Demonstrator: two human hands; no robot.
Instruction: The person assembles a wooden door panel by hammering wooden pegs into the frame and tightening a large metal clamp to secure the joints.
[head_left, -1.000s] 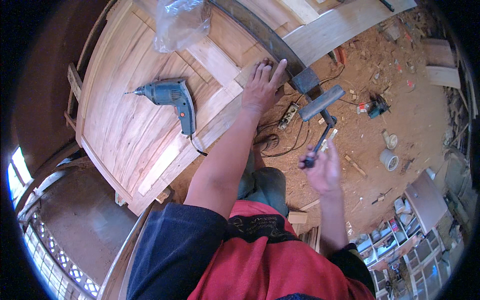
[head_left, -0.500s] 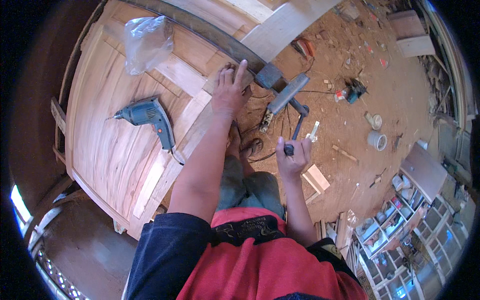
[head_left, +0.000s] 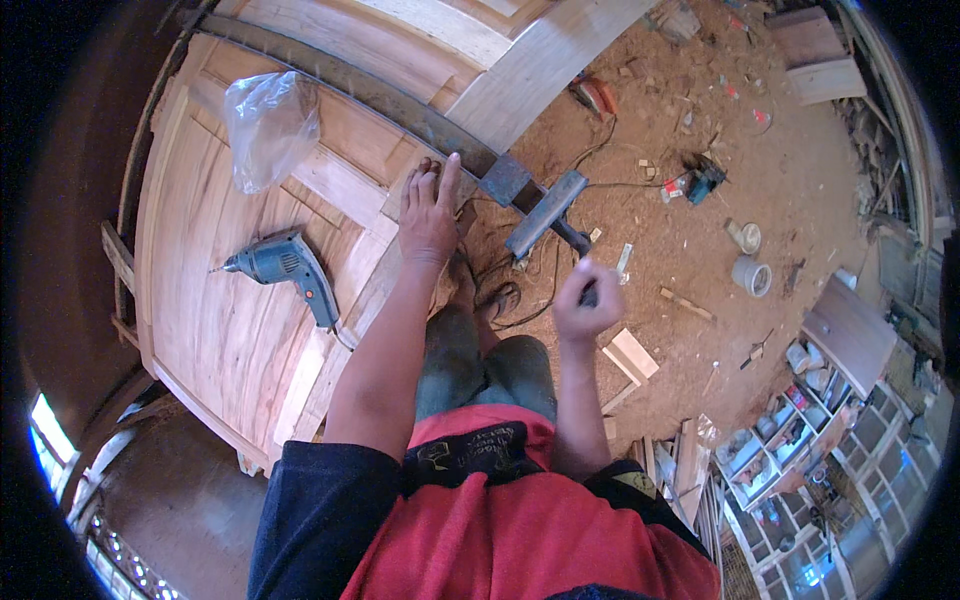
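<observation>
The blue drill (head_left: 285,270) lies untouched on the wooden door panel (head_left: 215,330); my left hand (head_left: 428,215) stays flat, fingers spread, at its edge, while my right hand (head_left: 585,310), fist closed on the clamp handle (head_left: 572,238), has turned it, tightening the bar clamp (head_left: 420,115) across the panel

The wooden door panel (head_left: 230,330) is bare, pale timber with a smooth, matt, unvarnished look and visible grain. The long bar clamp (head_left: 400,100) across it is dull, dark metal, its end plate (head_left: 545,212) grey and worn. The drill (head_left: 285,265) has a blue-grey casing. The bag (head_left: 270,125) is thin, clear, crinkled plastic. The floor (head_left: 680,260) is rough, reddish and dusty.
</observation>
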